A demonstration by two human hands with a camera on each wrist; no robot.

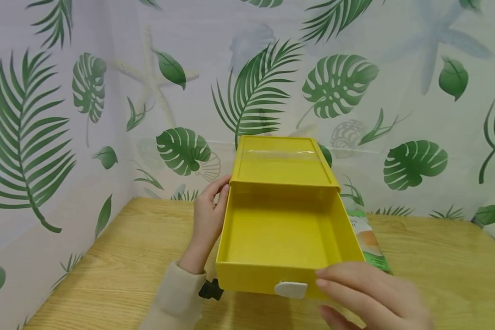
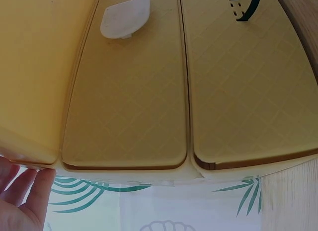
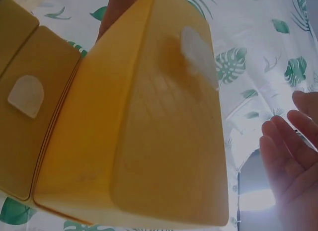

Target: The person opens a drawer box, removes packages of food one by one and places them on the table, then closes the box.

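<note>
A yellow drawer cabinet [image 1: 284, 165] stands on the table with its top drawer [image 1: 280, 238] pulled far out; the inside that shows is bare. The drawer front carries a white rounded handle [image 1: 290, 289]. My left hand [image 1: 209, 211] rests against the cabinet's left side, fingertips touching its edge in the left wrist view. My right hand [image 1: 375, 293] is by the drawer's front right corner, fingers extended. In the right wrist view this hand [image 3: 293, 156] stands apart from the drawer front [image 3: 171, 131]. Closed drawers below show a white handle [image 2: 125, 17] and a dark green handle [image 2: 248, 7].
A green and white packet [image 1: 369, 240] with an orange picture lies to the right of the cabinet, partly hidden by it. The wooden table [image 1: 107, 270] meets a leaf-patterned cloth [image 1: 148, 114] behind and at the left. A black device [image 1: 211, 289] sits at my left wrist.
</note>
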